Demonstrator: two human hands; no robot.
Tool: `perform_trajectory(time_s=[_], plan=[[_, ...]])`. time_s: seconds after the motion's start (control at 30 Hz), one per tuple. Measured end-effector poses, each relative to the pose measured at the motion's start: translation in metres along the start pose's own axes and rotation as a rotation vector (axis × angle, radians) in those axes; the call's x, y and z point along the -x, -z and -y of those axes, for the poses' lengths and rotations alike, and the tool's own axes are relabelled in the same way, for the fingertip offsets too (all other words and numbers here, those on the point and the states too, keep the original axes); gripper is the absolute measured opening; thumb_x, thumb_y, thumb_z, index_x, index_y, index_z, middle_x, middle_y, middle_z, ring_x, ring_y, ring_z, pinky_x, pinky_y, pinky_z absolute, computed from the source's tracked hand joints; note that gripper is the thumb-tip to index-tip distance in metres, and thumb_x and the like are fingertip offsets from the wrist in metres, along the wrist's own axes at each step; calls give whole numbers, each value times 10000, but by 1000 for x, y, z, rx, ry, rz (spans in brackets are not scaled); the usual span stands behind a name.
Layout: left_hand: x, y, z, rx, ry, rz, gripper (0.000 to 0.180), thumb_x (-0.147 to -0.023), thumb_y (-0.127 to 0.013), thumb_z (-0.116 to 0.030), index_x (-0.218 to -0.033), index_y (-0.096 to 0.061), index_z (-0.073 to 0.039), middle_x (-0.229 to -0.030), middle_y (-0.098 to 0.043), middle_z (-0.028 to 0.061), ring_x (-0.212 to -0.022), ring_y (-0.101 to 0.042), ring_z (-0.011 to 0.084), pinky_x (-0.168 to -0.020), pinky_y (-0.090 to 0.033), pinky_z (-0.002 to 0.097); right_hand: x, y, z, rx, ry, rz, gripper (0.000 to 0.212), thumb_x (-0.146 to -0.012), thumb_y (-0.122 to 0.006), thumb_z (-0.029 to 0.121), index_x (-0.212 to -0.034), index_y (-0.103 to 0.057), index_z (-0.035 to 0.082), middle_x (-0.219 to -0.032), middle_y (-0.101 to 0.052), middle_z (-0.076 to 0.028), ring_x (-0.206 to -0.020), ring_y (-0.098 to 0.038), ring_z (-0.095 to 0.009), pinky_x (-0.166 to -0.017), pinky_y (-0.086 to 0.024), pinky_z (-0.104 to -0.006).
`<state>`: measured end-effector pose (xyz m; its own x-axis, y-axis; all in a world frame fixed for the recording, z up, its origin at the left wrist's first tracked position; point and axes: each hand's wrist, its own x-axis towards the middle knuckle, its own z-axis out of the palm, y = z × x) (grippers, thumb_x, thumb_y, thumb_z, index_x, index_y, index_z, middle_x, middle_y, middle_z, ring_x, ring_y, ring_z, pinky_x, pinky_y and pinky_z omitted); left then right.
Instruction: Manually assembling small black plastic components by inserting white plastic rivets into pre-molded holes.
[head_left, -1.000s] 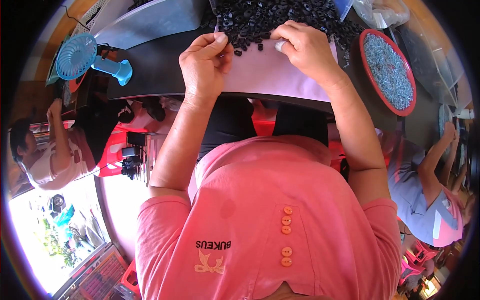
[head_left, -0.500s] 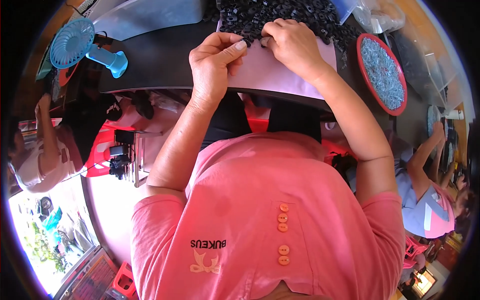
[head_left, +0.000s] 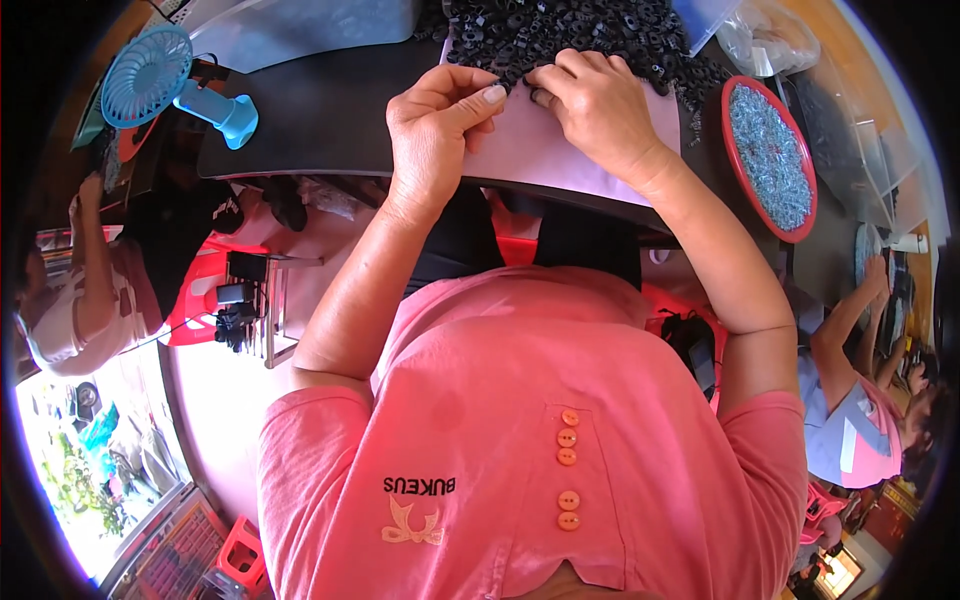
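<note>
Pile of black parts (head_left: 560, 32) | left hand (head_left: 432, 125) drawn closer to right hand (head_left: 602, 112), pile's near edge | grips: cannot tell whether grasping | suggests two-handed handling

Small black parts (head_left: 560, 32) lie heaped and jumbled on a pinkish sheet (head_left: 570, 150).

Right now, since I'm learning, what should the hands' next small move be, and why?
Perhaps bring the right hand slightly left toward the left hand: they nearly meet at the near edge of the heap of black parts, though whether either pinches one is hard to see.
</note>
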<state>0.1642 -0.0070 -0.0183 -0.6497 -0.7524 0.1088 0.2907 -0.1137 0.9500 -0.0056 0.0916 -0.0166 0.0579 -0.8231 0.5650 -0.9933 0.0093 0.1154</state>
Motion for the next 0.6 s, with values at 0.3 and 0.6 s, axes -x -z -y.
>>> perform_trajectory(time_s=[0.3,0.6], plan=[[1,-3,-3,-64,-1,-8,106,-841,-726,-69,-897,-675,6,-704,-628,-4,-577,-498,33,-512,-377,176,-6,1,0,-126,-83,47,93,-748,-668,135,-841,-670,131,-865,-629,-30,-874,-626,-246,-723,-451,-389],[0,-4,-3,-58,16,-32,109,-837,-728,-64,-899,-676,9,-702,-627,-2,-579,-499,35,-511,-370,177,-2,-5,5,-197,24,-92,142,-694,-660,89,-828,-614,98,-825,-597,-42,-826,-598,-244,-720,-418,-389]])
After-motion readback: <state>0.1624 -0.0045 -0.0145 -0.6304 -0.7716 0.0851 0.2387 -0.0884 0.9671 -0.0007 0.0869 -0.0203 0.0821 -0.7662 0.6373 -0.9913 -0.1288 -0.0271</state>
